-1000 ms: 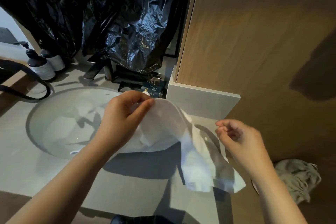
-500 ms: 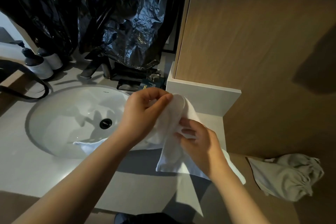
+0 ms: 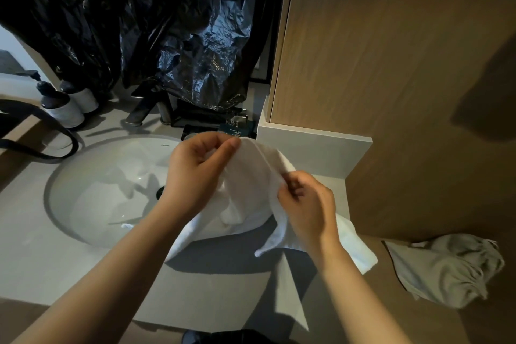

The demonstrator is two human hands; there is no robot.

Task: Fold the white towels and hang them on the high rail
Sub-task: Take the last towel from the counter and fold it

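Just above the right rim of a round basin point(image 3: 92, 204), a person holds a white towel point(image 3: 251, 176) clear of the grey countertop point(image 3: 69, 274). The left hand point(image 3: 195, 170) pinches the towel's top fold between thumb and curled fingers, the highest point of the cloth. The right hand point(image 3: 307, 204), lower and close beside it, nips an edge of the same towel with thumb and bent fingertips. Loose cloth sags from both grips: part drapes into the basin's right side, and a corner trails past the countertop's right edge.

At the countertop's back edge stand a dark tap point(image 3: 142, 112) and, towards the back left corner, two pump bottles point(image 3: 64, 109). A crumpled black plastic bag point(image 3: 181, 36) hangs over them. A black strap point(image 3: 42, 148) loops across the left edge. A wood panel point(image 3: 391, 64) rises at the right. Beyond the right edge lies a crumpled grey cloth point(image 3: 446, 268), on what may be the floor, though the dim view leaves that uncertain.
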